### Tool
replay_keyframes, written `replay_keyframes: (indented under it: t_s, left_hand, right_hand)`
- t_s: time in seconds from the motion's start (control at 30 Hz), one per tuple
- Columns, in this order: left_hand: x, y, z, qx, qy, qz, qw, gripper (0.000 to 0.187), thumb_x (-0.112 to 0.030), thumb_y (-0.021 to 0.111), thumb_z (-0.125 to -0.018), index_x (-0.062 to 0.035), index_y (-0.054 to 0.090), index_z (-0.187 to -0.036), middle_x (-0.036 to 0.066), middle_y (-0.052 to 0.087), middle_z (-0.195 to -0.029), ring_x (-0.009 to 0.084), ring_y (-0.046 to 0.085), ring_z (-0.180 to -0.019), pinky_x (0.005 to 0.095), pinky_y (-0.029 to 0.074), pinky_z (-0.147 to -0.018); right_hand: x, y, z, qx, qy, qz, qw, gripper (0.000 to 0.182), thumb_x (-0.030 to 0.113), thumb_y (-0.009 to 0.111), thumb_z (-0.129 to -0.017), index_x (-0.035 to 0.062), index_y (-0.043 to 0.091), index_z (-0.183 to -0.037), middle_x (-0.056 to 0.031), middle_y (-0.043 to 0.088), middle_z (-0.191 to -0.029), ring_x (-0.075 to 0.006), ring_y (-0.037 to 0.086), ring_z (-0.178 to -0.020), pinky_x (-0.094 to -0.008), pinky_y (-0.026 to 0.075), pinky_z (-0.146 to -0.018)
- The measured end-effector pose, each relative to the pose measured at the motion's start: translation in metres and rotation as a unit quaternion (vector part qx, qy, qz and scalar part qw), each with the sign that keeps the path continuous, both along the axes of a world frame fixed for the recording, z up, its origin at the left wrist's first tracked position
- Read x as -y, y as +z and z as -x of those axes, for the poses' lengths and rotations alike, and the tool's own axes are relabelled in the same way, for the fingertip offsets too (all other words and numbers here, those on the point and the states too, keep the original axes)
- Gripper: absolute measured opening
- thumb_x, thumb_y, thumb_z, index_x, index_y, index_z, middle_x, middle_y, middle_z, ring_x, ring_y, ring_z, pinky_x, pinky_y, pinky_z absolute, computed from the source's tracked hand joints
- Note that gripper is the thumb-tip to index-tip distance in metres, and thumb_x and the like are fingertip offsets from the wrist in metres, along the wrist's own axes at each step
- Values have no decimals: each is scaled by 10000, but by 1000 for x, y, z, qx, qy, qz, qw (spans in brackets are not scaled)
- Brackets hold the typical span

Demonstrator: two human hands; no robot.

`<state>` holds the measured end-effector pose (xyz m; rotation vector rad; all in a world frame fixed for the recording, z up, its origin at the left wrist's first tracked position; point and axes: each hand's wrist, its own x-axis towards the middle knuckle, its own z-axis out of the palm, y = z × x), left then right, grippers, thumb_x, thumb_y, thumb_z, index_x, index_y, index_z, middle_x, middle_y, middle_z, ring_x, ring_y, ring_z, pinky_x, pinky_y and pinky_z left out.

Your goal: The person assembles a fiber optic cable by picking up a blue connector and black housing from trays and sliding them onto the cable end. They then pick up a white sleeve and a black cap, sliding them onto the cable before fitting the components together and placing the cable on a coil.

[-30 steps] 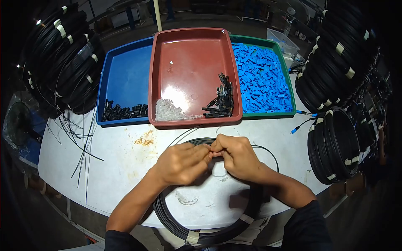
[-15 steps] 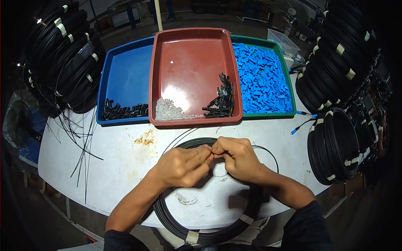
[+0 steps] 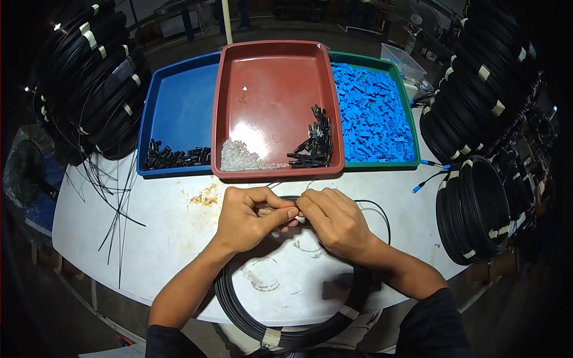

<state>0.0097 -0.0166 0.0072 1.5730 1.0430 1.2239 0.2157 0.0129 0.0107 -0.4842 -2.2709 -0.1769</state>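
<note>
My left hand (image 3: 250, 218) and my right hand (image 3: 335, 222) meet at their fingertips above the far side of a coil of black cable (image 3: 242, 319). A single strand of black cable (image 3: 387, 222) loops out to the right and runs in behind my right hand, whose fingers are closed on it. My left thumb and forefinger are pinched together, but what lies between them is too small and covered to name. Pale tape (image 3: 271, 337) binds the coil at its near side. The coil lies on the white table (image 3: 173, 238), reaching over its front edge.
A blue tray (image 3: 179, 107) holds black sleeves, and a red tray (image 3: 274, 89) holds small clear pieces and black parts. Blue connectors (image 3: 376, 113) fill a green tray (image 3: 412, 134). Stacked cable coils (image 3: 89, 83) rise at left, with more coils (image 3: 474, 209) at right.
My left hand has turned and lifted slightly, so its thumb now shows on top. My right hand's fingers have rolled over, and its knuckles now face up.
</note>
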Motion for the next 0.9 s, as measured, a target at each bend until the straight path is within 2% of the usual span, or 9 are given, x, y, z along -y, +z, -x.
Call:
replay_keyframes:
  t_s: [0.2,0.3,0.4,0.47,0.57,0.6,0.7,0.8,0.9]
  left_hand:
    - [0,-4,-4,-181,29,-301,936,167,-11,814,-755,56,749,-893,123,767,-806,163,737,-651,262,597,-580]
    - [-6,-6,-3,-339,33,-544,767,87,21,759,-753,41,708,-821,159,746,-930,215,749,-720,305,637,-612]
    - [-6,-3,0,-389,28,-599,699,74,6,746,-780,48,706,-826,190,731,-923,225,742,-724,306,640,-619]
    - [-6,-5,2,-382,41,-596,705,59,-6,747,-798,29,715,-833,154,743,-932,195,733,-709,306,637,-625]
    - [-4,-5,2,-281,42,-433,856,134,39,791,-727,36,764,-858,155,778,-897,195,758,-725,296,618,-635]
    - [-1,-2,1,-281,43,-432,856,134,39,791,-727,36,764,-858,155,778,-897,195,758,-725,296,618,-635]
    - [3,5,-2,-69,43,-9,997,122,14,816,-811,65,782,-916,167,778,-813,147,749,-730,262,597,-653]
    - [3,-1,-6,-110,50,-153,981,132,46,804,-787,70,779,-914,176,780,-836,158,751,-703,270,603,-647]
    - [3,-2,-5,-257,35,-379,888,110,43,765,-733,25,757,-841,148,765,-894,226,751,-709,304,616,-609]
  right_hand:
    - [-1,-9,-3,-14,10,39,999,212,-17,691,-741,-48,637,-943,-121,620,-843,-259,631,-726,-364,520,-650]
    - [0,-16,-3,-57,28,159,985,227,-71,670,-735,-37,639,-957,-155,658,-860,-314,672,-757,-395,537,-667]
    - [1,-14,-4,-65,23,264,962,275,-146,616,-758,-35,670,-1004,-174,697,-889,-335,707,-782,-379,573,-686]
    - [0,-12,-4,-62,19,292,954,205,-118,645,-811,-31,677,-994,-185,699,-894,-336,707,-775,-380,572,-688]
    - [-5,-15,-2,-57,24,183,981,218,-54,718,-808,-41,655,-1017,-172,690,-923,-318,690,-759,-391,556,-675]
    - [-6,-14,-1,-56,25,183,981,218,-54,718,-808,-41,655,-1017,-172,690,-923,-318,690,-759,-391,556,-675]
    - [-4,-5,-1,-16,11,23,1000,234,-14,692,-754,-60,633,-975,-142,636,-909,-259,633,-736,-361,539,-672]
    - [-4,-9,-4,-11,24,66,997,263,-62,677,-739,-50,640,-1000,-153,651,-915,-283,660,-755,-367,543,-663]
    - [-2,-16,-4,-75,32,183,980,270,-119,635,-733,-39,659,-990,-170,678,-890,-314,686,-758,-378,553,-657]
